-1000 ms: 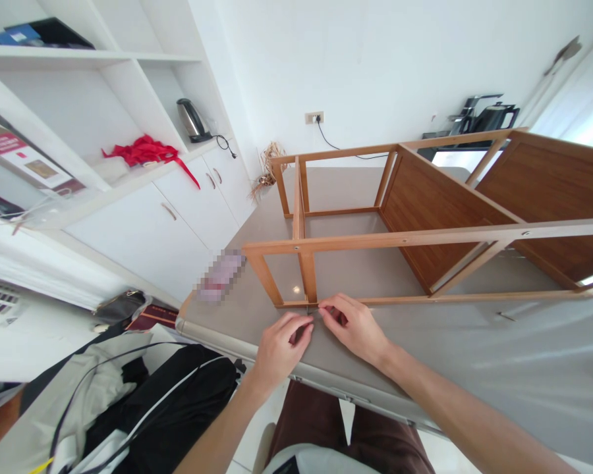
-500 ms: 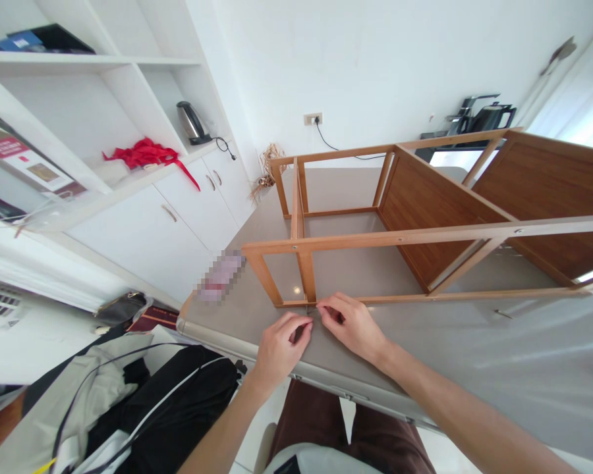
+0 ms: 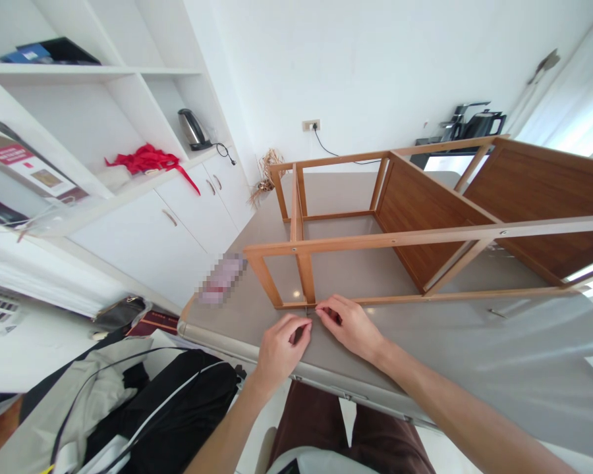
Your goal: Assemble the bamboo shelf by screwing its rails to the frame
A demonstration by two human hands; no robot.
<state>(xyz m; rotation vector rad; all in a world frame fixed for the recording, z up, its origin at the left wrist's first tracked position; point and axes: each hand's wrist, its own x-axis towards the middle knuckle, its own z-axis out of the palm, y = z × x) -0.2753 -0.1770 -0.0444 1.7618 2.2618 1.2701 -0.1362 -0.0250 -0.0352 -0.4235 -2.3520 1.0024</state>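
Note:
A wooden shelf frame [image 3: 385,240] with two brown panels lies on its side on the grey table [image 3: 474,355]. My left hand [image 3: 279,345] and my right hand [image 3: 350,326] meet at the frame's near bottom rail, just below an upright post. Both hands are closed in a pinch. A thin metal piece, too small to name, shows between the fingertips at the rail [image 3: 308,309].
White cabinets and shelves [image 3: 143,217] stand at the left with a kettle [image 3: 192,127] and red cloth [image 3: 145,158]. A black and grey bag [image 3: 143,415] lies beside the table's near edge. A small metal part [image 3: 497,314] rests on the table at the right.
The view has tilted slightly; both hands stay pinched at the same spot on the rail.

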